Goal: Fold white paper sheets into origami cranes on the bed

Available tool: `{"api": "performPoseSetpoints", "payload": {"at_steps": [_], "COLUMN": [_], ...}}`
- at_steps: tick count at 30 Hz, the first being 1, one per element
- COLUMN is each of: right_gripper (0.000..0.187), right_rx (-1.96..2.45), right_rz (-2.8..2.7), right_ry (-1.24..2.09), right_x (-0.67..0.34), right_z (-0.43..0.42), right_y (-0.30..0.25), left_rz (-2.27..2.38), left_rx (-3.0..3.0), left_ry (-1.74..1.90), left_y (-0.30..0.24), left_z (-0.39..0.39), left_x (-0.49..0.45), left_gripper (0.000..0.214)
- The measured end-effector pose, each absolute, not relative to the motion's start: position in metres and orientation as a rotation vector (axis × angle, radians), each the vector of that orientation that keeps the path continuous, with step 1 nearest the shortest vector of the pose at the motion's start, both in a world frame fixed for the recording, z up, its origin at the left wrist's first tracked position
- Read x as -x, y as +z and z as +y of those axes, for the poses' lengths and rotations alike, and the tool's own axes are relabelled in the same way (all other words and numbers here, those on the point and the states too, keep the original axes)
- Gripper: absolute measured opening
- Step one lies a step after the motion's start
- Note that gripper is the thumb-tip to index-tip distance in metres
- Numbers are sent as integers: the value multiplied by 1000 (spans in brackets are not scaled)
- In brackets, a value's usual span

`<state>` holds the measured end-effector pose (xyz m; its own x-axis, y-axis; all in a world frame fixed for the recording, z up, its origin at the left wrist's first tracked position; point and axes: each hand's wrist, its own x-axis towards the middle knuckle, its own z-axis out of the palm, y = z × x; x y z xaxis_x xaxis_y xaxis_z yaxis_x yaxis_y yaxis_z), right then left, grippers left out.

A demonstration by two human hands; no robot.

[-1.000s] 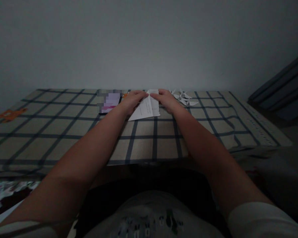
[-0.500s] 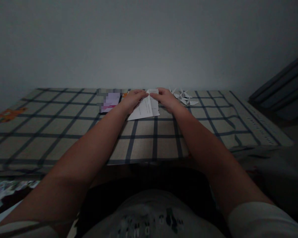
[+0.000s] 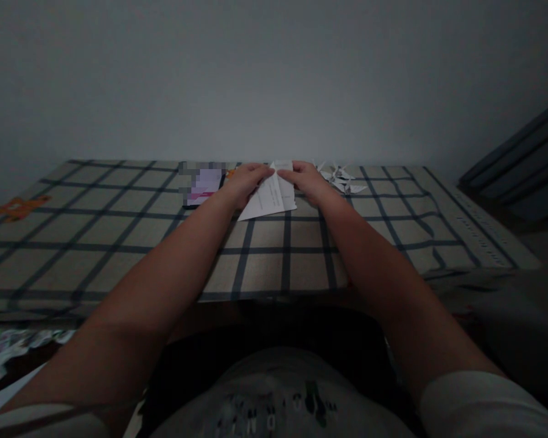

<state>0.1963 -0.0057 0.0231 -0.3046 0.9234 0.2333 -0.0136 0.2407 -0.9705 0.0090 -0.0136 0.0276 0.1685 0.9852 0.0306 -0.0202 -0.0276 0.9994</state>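
Note:
A folded sheet of white printed paper [image 3: 274, 198] is between my hands over the checked tablecloth. My left hand [image 3: 251, 179] grips its upper left edge, thumb and fingers closed near the top fold. On the other side my right hand [image 3: 305, 179] pinches the upper right part, with the thumb lying on top. Both thumbs come close together near the paper's upper middle. The undersides of the fingers are hidden. Just right of my right hand lie several folded white paper pieces [image 3: 342, 179] that look like origami cranes.
Left of my left hand lies a phone [image 3: 205, 184] with a lilac screen, partly pixelated. The checked cloth [image 3: 132, 231] covers the table up to the pale wall [image 3: 274, 79]. Dark grey fabric [image 3: 525, 158] hangs at the right. White scraps [image 3: 9, 353] show below the table at the left.
The paper has turned slightly, and its lower edge now slopes up more to the right. Both hands keep their grip and have barely moved.

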Motion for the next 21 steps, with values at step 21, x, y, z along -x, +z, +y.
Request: {"api": "performPoseSetpoints", "payload": {"at_steps": [21], "right_gripper": [22], "right_rx": [865], "right_rz": [-1607], "right_ry": [1231], "right_x": [-197], "right_z": [-2], "right_y": [20], "left_rz": [990], "left_rx": [-1299], "left_ry": [1069], "left_y": [26], "left_z": [-16], "left_x": [-5], "left_gripper": [19]}}
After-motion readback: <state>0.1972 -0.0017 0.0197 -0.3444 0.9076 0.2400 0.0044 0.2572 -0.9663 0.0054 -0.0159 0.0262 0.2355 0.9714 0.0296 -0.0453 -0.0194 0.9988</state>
